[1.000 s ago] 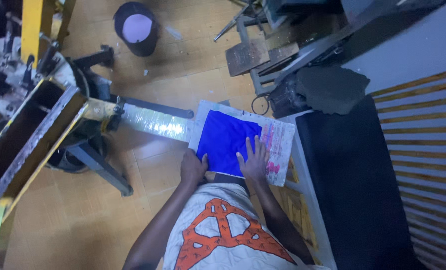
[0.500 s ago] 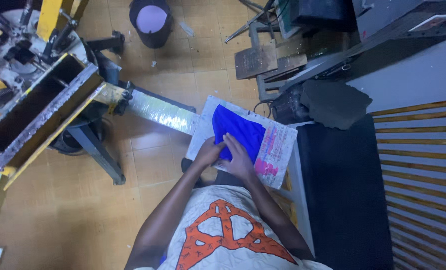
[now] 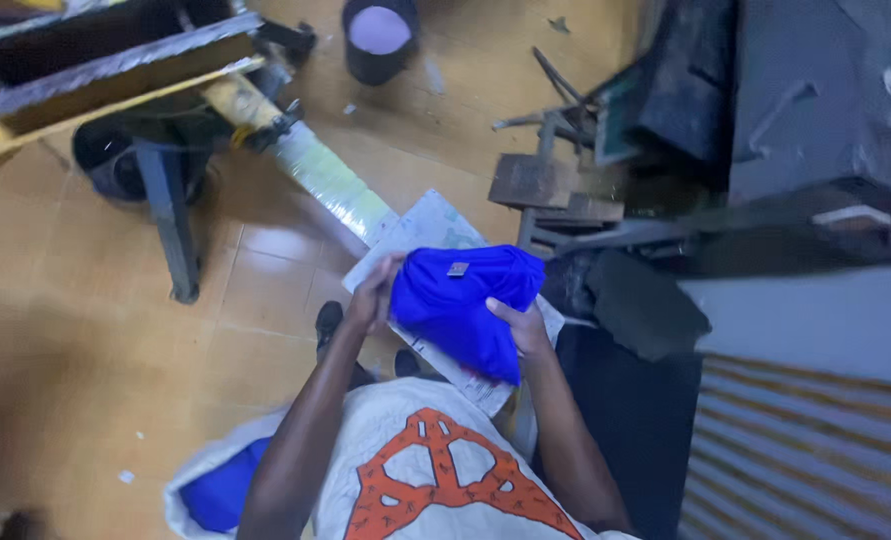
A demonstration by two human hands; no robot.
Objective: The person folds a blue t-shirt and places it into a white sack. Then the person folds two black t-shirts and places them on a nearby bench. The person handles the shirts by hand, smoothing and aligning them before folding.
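Two hands — left hand (image 3: 373,297), right hand (image 3: 517,328) — clutch a bunched blue garment (image 3: 462,300); loose folds at 6 o'clock might slip free.

Black bucket (image 3: 379,38), metal stand (image 3: 170,215), tiled floor (image 3: 85,340).

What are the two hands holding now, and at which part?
Both hands hold the blue garment: the left hand grips its left edge, the right hand its lower right side, above the printing board.
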